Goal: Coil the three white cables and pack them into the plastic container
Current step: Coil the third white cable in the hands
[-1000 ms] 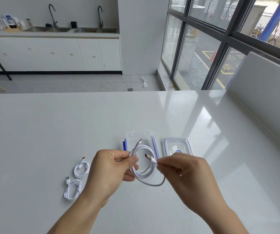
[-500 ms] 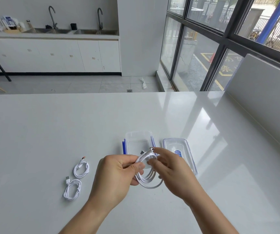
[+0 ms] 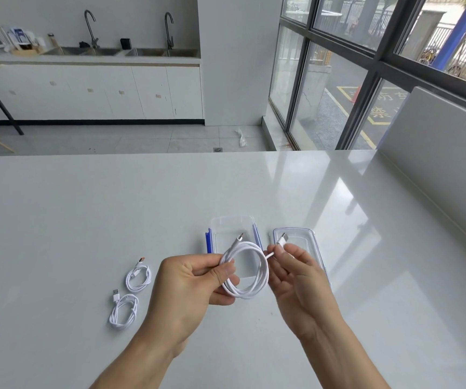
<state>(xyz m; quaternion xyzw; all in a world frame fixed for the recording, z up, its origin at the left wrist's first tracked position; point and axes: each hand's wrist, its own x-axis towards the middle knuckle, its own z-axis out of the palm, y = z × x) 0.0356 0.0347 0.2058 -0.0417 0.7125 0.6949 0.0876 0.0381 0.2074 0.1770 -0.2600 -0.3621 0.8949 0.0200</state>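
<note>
Holds the coiled white cable (image 3: 245,294) mid-frame, pinched at its left side in the left grip (image 3: 195,282). Pinches its loose USB end (image 3: 283,237) in the right grip (image 3: 296,273), plug pointing up-frame. Hangs directly below the blue-clipped plastic container piece (image 3: 233,224), probably needing only a short carry up-frame.

Two coiled cables (image 3: 137,276) left on table (image 3: 85,220), held coil (image 3: 264,272) before container (image 3: 231,220), lid (image 3: 299,234) right of container

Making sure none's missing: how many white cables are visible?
3. One white coiled cable held by left hand and right hand; farther white coil and nearer white coil lie left of them.
</note>
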